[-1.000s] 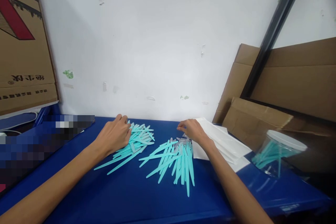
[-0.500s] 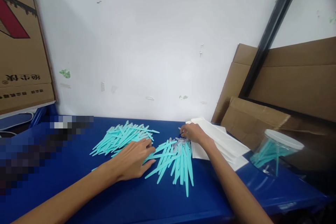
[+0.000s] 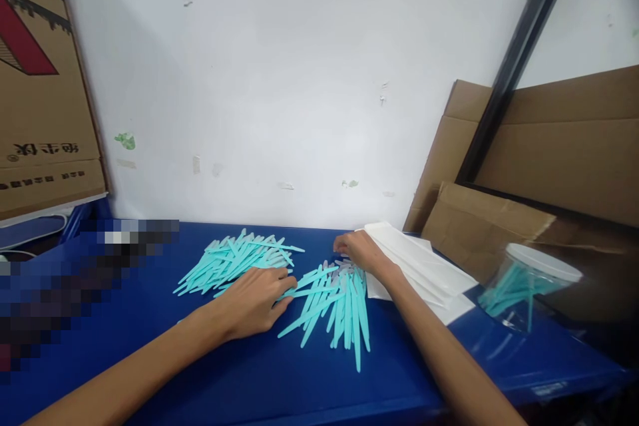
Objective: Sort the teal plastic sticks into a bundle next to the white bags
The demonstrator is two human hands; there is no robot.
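Many slim turquoise sticks with pale greyish tips lie in two piles, a left pile (image 3: pixel 234 263) and a right pile (image 3: pixel 349 309). My left hand (image 3: pixel 259 299) rests palm down between them. Its fingers are bent, and a turquoise stick (image 3: pixel 312 293) runs out from between the thumb and fingertips towards the right pile. My right hand (image 3: pixel 364 251) is above the grey-tipped end of the right pile, beside white sheets (image 3: pixel 414 266). Its fingers are curled together; whatever is in them is hidden.
A clear jar (image 3: pixel 522 293) with a white lid holds more turquoise sticks on the right. Brown cardboard (image 3: pixel 492 213) leans behind it by a dark post (image 3: pixel 514 60). A printed carton (image 3: pixel 44 100) stands at left. A white wall (image 3: pixel 279 93) backs the blue table (image 3: pixel 299 386).
My right hand has shifted slightly left over the tips of the right pile; a pale tip by its fingers no longer shows. My left hand has hardly moved.
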